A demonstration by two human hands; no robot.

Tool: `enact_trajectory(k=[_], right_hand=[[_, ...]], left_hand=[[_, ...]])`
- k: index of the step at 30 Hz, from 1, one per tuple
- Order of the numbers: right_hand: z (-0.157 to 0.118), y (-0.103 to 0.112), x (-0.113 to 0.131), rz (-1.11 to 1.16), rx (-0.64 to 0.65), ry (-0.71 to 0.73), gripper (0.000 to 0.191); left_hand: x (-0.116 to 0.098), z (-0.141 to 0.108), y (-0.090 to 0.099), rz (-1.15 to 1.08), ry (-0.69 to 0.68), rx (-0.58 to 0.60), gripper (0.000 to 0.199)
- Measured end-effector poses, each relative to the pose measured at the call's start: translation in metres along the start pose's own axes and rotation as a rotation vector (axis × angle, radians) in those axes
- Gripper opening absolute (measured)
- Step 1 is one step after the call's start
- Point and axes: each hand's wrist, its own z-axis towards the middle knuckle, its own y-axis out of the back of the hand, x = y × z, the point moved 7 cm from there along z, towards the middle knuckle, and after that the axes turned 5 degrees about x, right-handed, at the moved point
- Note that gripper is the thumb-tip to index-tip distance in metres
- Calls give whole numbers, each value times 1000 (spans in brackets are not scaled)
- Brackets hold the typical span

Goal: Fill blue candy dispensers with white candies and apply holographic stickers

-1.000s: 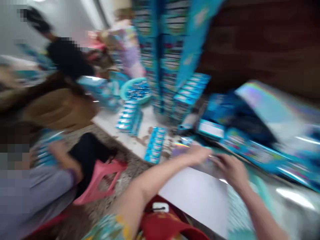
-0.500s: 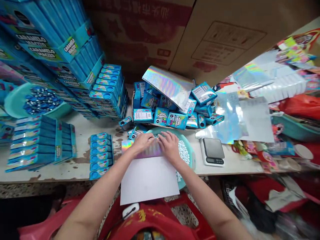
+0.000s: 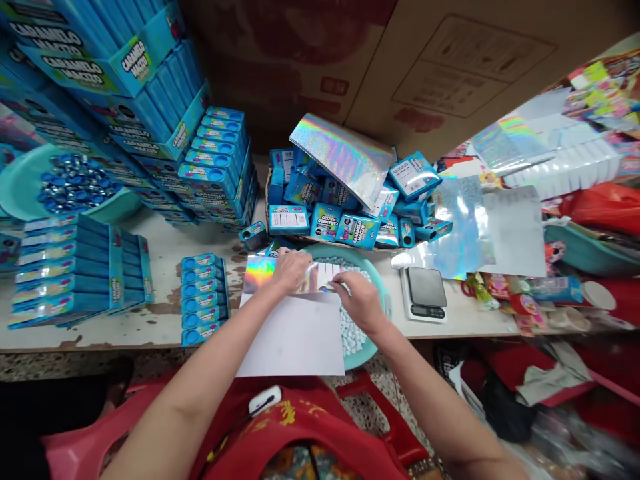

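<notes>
A holographic sheet (image 3: pixel 260 268) with a white back (image 3: pixel 293 337) lies across the turquoise basin (image 3: pixel 383 300), its far part folded over with the shiny side up. My left hand (image 3: pixel 291 268) is closed on the folded part, fingers curled over it. At the fold's right end, the fingertips of my right hand (image 3: pixel 357 299) pinch the sheet's edge. Small white pieces (image 3: pixel 351 331) fill the basin beneath, partly covered by the sheet. Just beyond my hands is an open carton of blue candy boxes (image 3: pixel 359 231), with another holographic sheet (image 3: pixel 345 157) on top.
A digital scale (image 3: pixel 425 293) stands right of the basin, beside loose holographic sheets (image 3: pixel 463 223). Stacked blue display boxes (image 3: pixel 150 100) rise at left, near a bowl of blue-wrapped candies (image 3: pixel 20 190). A row of blue boxes (image 3: pixel 203 300) sits near the table edge. A large cardboard box (image 3: pixel 390 73) blocks the back.
My right hand has drawn right and nearer, from lying flat on the fold to pinching its right end. The sheet's near edge has risen slightly in view. The whole view has shifted a little.
</notes>
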Motion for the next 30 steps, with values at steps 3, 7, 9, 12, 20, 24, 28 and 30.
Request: enact_trajectory(k=[3, 7, 9, 12, 20, 24, 28, 30], right_hand=[[7, 35, 12, 207, -61, -166, 10], [11, 42, 31, 447, -93, -332, 15], [11, 30, 45, 552, -82, -358, 17], [9, 0, 74, 619, -97, -390, 17], [-22, -157, 190, 758, 117, -446, 10], [-30, -210, 209, 691, 160, -469, 10], [-27, -227, 202, 445, 107, -471, 9], [-26, -235, 198, 359, 112, -473, 10]], left_hand=[[-1, -1, 11, -117, 3, -102, 24], [-11, -36, 50, -740, -161, -223, 42], [-18, -63, 59, -998, -230, -75, 47], [-5, -112, 60, -1161, -88, 67, 29], [124, -286, 48, -970, 384, 26, 25], [164, -318, 29, -822, 429, 38, 17], [183, -310, 12, -676, 435, -25, 12], [190, -304, 1, -650, 437, -36, 10]])
